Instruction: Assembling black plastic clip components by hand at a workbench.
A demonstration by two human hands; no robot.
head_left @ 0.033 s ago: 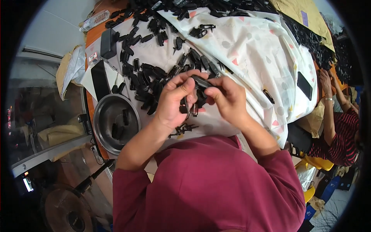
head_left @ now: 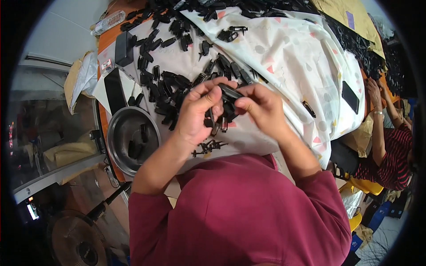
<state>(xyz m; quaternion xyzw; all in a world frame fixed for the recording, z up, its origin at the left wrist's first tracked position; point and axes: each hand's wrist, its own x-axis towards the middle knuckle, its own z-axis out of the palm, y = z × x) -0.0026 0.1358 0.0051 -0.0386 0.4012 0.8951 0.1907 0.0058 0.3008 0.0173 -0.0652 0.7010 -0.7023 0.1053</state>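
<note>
Between my two hands, over the near part of a patterned white cloth [head_left: 248,142], is a dark, elongated plastic piece [head_left: 230,92]. The fingers and thumb of my left hand [head_left: 195,108] are closed on its left end. My right hand [head_left: 265,107] pinches the other end between thumb and fingers. Another dark piece shows by the lower fingers of my left hand; whether they grip it I cannot tell. A heap of similar black pieces [head_left: 166,91] lies beyond and left of my hands. Several thin dark parts [head_left: 210,147] lie on the cloth close to my body.
At left stands a steel bowl [head_left: 114,146] with a few black pieces inside. Behind it are a black phone-like slab [head_left: 115,92], a dark box [head_left: 124,48] and a clear bottle [head_left: 108,23]. Another phone [head_left: 350,97] lies right. At far right, a person's hands [head_left: 375,94] work among black parts.
</note>
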